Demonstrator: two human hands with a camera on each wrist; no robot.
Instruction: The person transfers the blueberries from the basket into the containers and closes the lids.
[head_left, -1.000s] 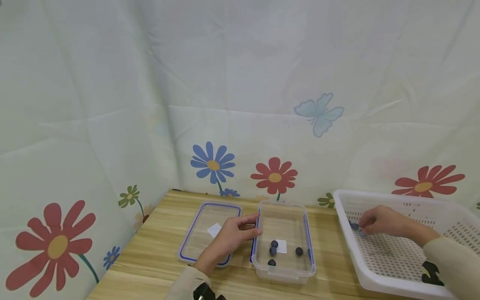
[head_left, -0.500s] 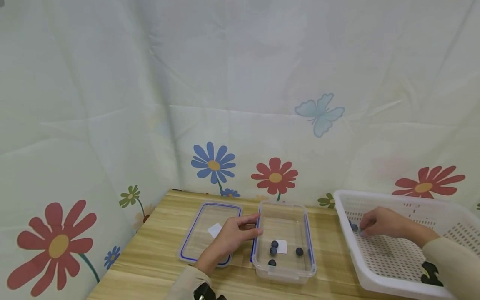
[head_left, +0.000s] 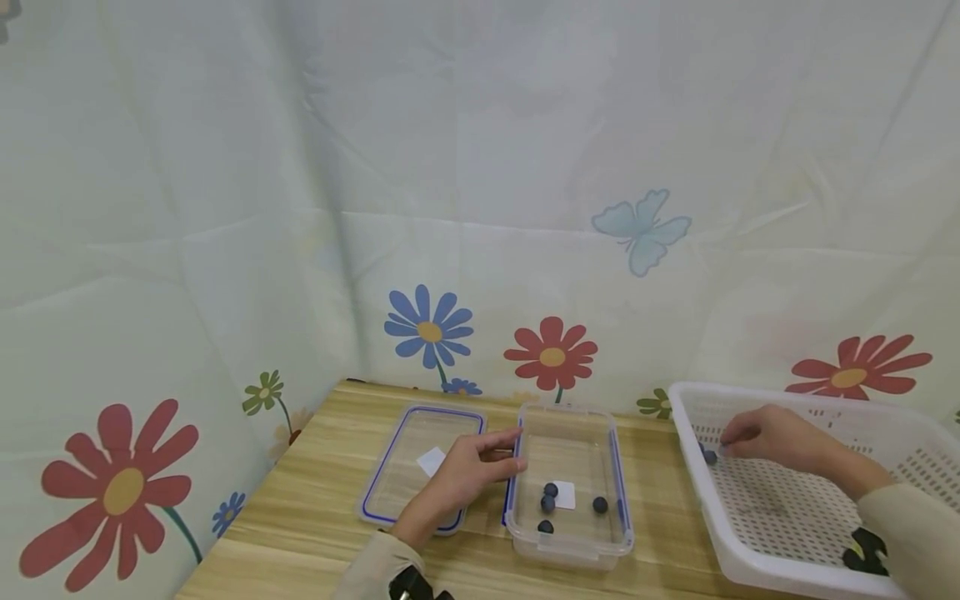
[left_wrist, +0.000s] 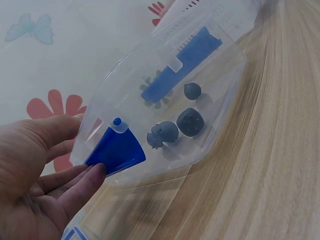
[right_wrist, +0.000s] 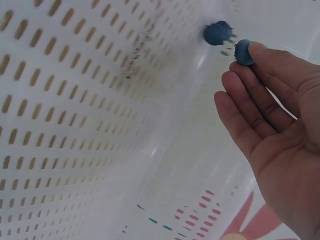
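Observation:
My right hand [head_left: 780, 437] is over the left part of a white perforated plastic basket [head_left: 738, 568]. Between thumb and forefinger it pinches a blueberry [right_wrist: 244, 52], while the other fingers are loosely bent. Close by, more blueberries [right_wrist: 218, 33] lie against the basket wall. My left hand [head_left: 468, 475] holds the left side of a clear plastic food container [head_left: 570, 550] at its blue latch [left_wrist: 117, 152]. Inside that container several blueberries [head_left: 600, 505] rest on the bottom near its front half.
A clear lid [head_left: 393, 458] with a blue seal lies left of the container, partly behind my left hand. Black and yellow items [head_left: 866, 550] show beside the right sleeve. A flower-printed curtain [head_left: 487, 250] hangs behind the wooden table [head_left: 285, 533].
My right hand has risen slightly in the basket, with the pinched blueberry in its fingers. The left hand stays on the container.

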